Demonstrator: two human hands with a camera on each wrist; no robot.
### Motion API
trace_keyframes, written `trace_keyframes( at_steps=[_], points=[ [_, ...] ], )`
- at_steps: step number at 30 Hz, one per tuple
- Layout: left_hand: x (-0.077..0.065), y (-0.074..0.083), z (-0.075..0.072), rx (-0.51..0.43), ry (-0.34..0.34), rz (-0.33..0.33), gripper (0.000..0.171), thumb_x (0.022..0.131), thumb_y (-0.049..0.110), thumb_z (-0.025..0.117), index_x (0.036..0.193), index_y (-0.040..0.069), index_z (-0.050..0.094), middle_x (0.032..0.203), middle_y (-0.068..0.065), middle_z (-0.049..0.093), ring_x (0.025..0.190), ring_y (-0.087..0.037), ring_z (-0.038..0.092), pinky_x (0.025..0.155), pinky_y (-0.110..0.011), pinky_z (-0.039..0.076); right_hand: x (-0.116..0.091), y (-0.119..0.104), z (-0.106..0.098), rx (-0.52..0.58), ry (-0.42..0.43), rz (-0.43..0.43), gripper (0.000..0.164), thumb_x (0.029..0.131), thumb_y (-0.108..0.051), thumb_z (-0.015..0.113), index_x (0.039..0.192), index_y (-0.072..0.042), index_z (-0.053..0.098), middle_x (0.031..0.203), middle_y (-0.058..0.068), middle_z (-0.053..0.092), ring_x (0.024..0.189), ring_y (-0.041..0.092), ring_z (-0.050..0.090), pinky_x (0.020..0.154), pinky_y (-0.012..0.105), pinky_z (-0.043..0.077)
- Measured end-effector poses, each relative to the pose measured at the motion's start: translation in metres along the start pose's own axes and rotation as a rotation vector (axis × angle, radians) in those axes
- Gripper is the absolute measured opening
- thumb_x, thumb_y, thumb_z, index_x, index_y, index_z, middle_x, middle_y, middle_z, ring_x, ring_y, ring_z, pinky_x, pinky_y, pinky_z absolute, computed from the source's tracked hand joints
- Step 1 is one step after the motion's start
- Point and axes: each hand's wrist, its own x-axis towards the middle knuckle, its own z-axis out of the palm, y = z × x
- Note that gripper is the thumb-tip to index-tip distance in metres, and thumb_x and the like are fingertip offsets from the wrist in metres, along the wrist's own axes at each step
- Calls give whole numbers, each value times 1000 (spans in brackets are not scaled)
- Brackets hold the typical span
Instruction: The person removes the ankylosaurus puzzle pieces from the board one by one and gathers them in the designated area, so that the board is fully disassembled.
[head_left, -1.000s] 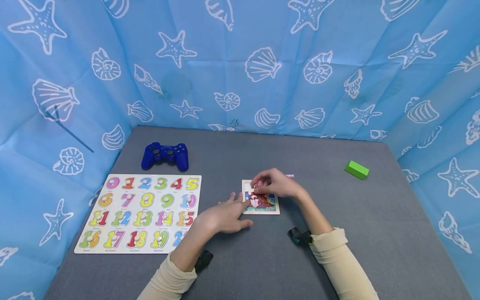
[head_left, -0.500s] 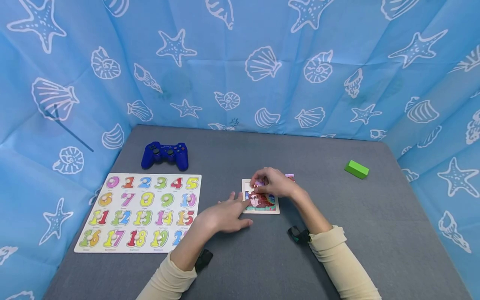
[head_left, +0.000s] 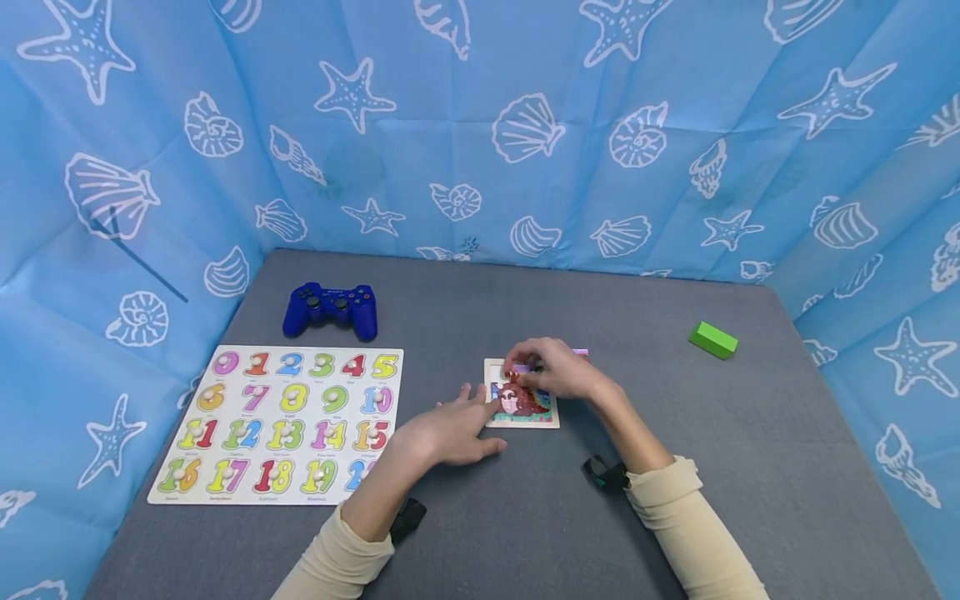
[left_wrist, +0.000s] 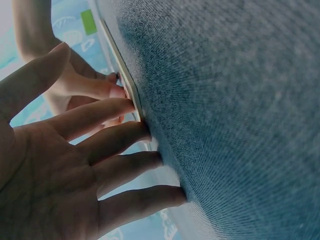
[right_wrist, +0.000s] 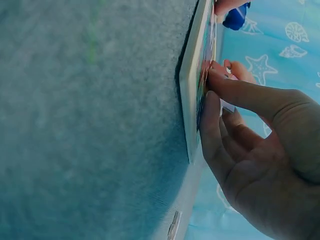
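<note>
A small wooden jigsaw puzzle [head_left: 522, 423] in a pale frame lies mid-table, with a reddish-brown animal picture partly filled in. My right hand [head_left: 558, 369] reaches over its upper part and pinches a jigsaw piece [right_wrist: 228, 105] between thumb and fingers, close over the picture. That hand covers the puzzle's upper right. Spread and fairly straight, the fingers of my left hand [head_left: 450, 431] meet the puzzle's left edge; the left wrist view shows its fingertips [left_wrist: 131, 106] at the frame and on the tabletop. Behind the right hand a loose piece [head_left: 581, 352] peeks out, mostly hidden.
A white number puzzle board [head_left: 277, 421] with pegged numerals lies at the left, partly under the left forearm. Behind it is a blue game controller [head_left: 330, 312]. A green block [head_left: 714, 339] sits at the right. Blue shell-patterned curtains [head_left: 525, 192] surround the table.
My right hand makes small shifts over the puzzle's upper part, ending slightly to the right with its fingertips a little lower in view. My left hand stays put at the edge.
</note>
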Motion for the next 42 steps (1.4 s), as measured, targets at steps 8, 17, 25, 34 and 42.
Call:
trace_keyframes(
  at_steps=[8, 17, 25, 34, 42],
  points=[
    [1, 0, 0, 5, -6, -12, 71, 110, 46, 60, 170, 16, 38, 181, -19, 21, 171, -39, 14, 132, -69, 28, -3, 8, 0, 53, 28, -20, 18, 99, -2, 76, 114, -12, 79, 111, 6, 80, 105, 20, 74, 94, 44, 61],
    [2, 0, 1, -1, -1, -13, 71, 110, 46, 60, 170, 16, 38, 181, -19, 22, 171, -39, 14, 132, -69, 27, -17, 18, -10, 218, 73, -5, 22, 101, -1, 72, 123, -4, 76, 123, 17, 77, 111, 28, 74, 97, 38, 63],
    [2, 0, 3, 4, 8, -18, 71, 110, 46, 61, 169, 15, 40, 181, -19, 23, 171, -39, 15, 132, -68, 27, -39, 24, -23, 269, 110, 55, 25, 102, -3, 72, 127, -2, 75, 125, 20, 76, 103, 22, 74, 86, 24, 62],
    [1, 1, 3, -1, 13, -8, 71, 109, 45, 62, 169, 16, 40, 181, -19, 23, 171, -38, 15, 133, -69, 27, -60, 38, -39, 287, 159, 78, 29, 101, -4, 74, 129, 5, 71, 119, 23, 78, 92, 12, 76, 80, 25, 63],
    [-3, 2, 2, -2, 26, 8, 70, 109, 43, 63, 168, 13, 41, 180, -21, 24, 171, -39, 17, 131, -70, 28, -77, 59, -54, 265, 221, 133, 29, 100, -2, 75, 128, 6, 72, 112, 28, 77, 87, 11, 77, 77, 30, 66]
  ],
)
